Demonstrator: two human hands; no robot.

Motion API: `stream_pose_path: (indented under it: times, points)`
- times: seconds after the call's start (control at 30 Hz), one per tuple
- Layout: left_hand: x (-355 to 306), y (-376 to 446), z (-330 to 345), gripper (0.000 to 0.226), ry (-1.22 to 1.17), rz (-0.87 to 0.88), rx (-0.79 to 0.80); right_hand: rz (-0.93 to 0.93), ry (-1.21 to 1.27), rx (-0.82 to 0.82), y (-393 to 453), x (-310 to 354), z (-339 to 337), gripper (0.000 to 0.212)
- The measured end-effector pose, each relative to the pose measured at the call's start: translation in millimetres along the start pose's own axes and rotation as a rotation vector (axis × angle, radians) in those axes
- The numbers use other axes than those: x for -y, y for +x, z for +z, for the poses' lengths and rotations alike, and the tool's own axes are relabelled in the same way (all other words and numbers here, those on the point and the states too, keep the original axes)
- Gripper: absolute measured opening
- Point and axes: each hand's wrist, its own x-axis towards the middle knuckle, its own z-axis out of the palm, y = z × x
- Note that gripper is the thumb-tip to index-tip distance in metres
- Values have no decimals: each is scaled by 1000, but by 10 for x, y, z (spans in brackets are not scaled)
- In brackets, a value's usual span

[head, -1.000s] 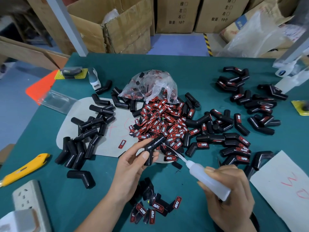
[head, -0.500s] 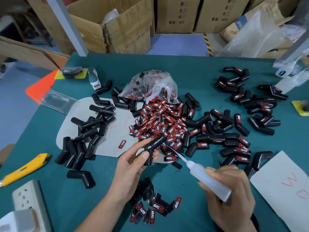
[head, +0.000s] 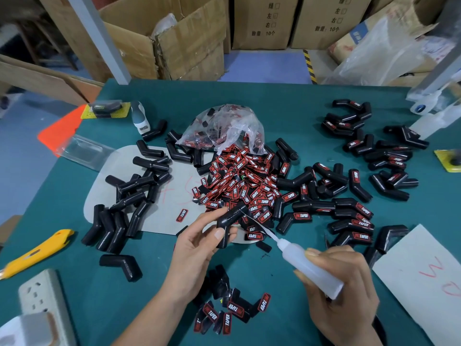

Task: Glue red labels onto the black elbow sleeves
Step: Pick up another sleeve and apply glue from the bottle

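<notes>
1. Left hand pinches one bare black elbow sleeve above the desk's near-middle.
2. Right hand grips the glue bottle, nozzle at the sleeve's upper arm.
3. Judgement: squeeze lightly, keep the bead thin.
4. Red labels heaped just beyond; open room lies only along the near edge, between the wrists.

One head-worn wide-angle view looks forward and steeply down, close over the near table edge; boxes stand far behind.
</notes>
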Motion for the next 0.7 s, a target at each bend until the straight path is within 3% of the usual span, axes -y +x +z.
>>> stream_pose_path:
  times: [0.7]
  points:
    - [-22, -2, -12, 58, -11, 10, -13, 1, 5, -5, -14, -16, 4, 21]
